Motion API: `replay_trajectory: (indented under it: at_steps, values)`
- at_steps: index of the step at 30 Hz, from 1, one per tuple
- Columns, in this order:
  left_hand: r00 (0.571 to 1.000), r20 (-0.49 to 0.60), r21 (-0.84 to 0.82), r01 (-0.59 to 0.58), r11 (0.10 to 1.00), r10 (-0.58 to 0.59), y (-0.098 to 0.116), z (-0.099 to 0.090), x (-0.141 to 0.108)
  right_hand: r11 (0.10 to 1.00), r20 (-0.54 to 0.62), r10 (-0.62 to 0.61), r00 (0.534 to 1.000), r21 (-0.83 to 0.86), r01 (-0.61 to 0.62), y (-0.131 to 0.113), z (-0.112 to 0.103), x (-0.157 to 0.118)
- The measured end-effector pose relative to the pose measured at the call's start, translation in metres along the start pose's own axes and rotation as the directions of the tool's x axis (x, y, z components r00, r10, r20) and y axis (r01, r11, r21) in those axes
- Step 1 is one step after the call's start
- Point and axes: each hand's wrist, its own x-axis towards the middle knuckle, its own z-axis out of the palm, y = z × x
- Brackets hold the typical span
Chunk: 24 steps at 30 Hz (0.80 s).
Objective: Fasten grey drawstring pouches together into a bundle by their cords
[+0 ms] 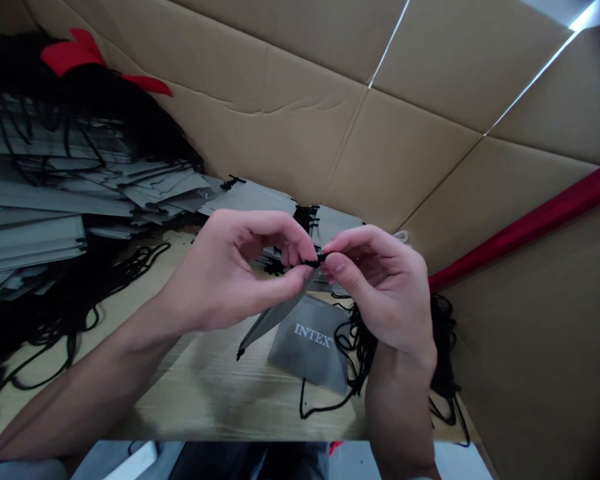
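My left hand (245,267) pinches the top corner of a grey drawstring pouch (275,317) between thumb and forefinger. The pouch hangs tilted, seen nearly edge-on, with a dark tip at its lower end. Close against it, my right hand (387,293) has its thumb and forefinger closed on a short black piece of cord (322,259) at the same corner. Exactly how the cord sits in the pouch is hidden by the fingertips. Below, another grey pouch printed INTEX (310,340) lies flat on the table (200,393).
Stacks of grey pouches (35,193) with tangled black cords (145,123) and red strips (73,57) fill the left. More pouches (255,197) lie along the back. Loose black cords (443,333) lie by my right wrist. Cardboard walls (280,87) enclose the table's back and right.
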Motion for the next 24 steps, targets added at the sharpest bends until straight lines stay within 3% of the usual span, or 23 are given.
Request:
replay_trajectory:
  at_steps: [15,24]
  values:
    - [1.0,-0.006,-0.087,0.023,0.996,-0.023,-0.0024,0.0005,0.0025,0.997,0.0,-0.059,0.998,-0.059,0.059,-0.0005,0.0011,-0.0014]
    - [0.999,-0.041,-0.073,0.032,0.997,-0.035,-0.003,0.0024,0.0035,0.984,-0.114,-0.117,0.987,-0.145,0.099,0.0009,0.0058,-0.0019]
